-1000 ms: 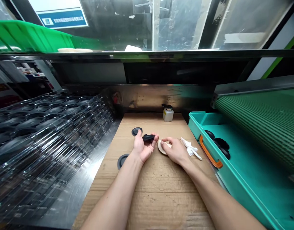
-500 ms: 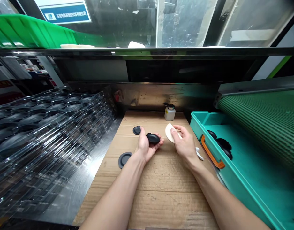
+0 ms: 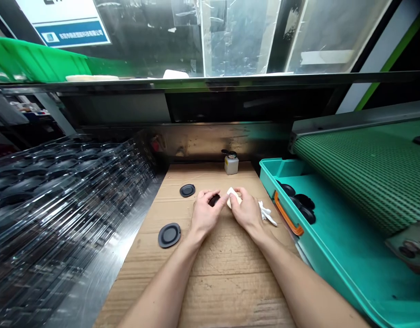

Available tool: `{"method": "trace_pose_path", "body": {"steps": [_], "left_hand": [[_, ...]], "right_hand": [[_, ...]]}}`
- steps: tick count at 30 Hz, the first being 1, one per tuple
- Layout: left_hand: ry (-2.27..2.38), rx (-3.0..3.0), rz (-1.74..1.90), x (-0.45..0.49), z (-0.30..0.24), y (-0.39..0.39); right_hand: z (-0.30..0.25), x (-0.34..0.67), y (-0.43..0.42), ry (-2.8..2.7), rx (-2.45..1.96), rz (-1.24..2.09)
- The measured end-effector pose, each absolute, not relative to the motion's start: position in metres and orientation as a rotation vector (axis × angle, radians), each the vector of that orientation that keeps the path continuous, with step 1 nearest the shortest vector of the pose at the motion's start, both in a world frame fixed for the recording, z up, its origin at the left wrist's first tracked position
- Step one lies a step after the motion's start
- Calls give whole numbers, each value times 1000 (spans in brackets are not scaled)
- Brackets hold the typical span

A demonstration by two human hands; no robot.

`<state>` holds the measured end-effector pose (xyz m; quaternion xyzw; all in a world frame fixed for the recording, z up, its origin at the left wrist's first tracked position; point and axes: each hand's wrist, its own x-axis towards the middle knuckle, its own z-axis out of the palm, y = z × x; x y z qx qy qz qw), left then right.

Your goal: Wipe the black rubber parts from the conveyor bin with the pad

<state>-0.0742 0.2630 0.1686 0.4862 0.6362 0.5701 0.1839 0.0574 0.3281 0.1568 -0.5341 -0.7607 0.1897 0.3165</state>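
Observation:
Over the middle of the cardboard sheet (image 3: 226,273), my left hand (image 3: 205,213) grips a small black round part (image 3: 214,200), mostly covered by the fingers. Close beside it on the right, my right hand (image 3: 246,212) is closed on a folded white pad (image 3: 231,195). Whether the pad touches the black part I cannot tell. Left of my hands lie two flat black discs, a smaller one (image 3: 187,190) farther back and a larger one (image 3: 169,235) nearer. A crumpled white glove-like item (image 3: 267,213) lies to the right of my right hand.
A small bottle (image 3: 231,164) with its black lid flipped up stands at the back. On the right, a teal bin (image 3: 336,255) with an orange handle holds several black parts, below a green conveyor belt (image 3: 360,141). Stacked clear plastic trays (image 3: 76,196) fill the left.
My hands have come together, and the left has turned over with its fingers around the black part. The pad has moved left toward it. The camera view has shifted right.

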Motion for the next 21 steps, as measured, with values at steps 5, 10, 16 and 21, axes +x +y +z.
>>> {"method": "trace_pose_path", "body": {"steps": [5, 10, 16, 21], "left_hand": [[1716, 1574, 1840, -52, 196, 241], [1377, 1073, 1953, -30, 212, 227], [1377, 1171, 1802, -32, 205, 228], [1578, 1429, 1702, -46, 210, 228]], "right_hand": [[156, 56, 325, -2113, -1425, 533], [164, 59, 323, -2157, -1416, 587], [164, 61, 324, -2166, -1429, 569], [156, 60, 328, -2126, -1396, 541]]}}
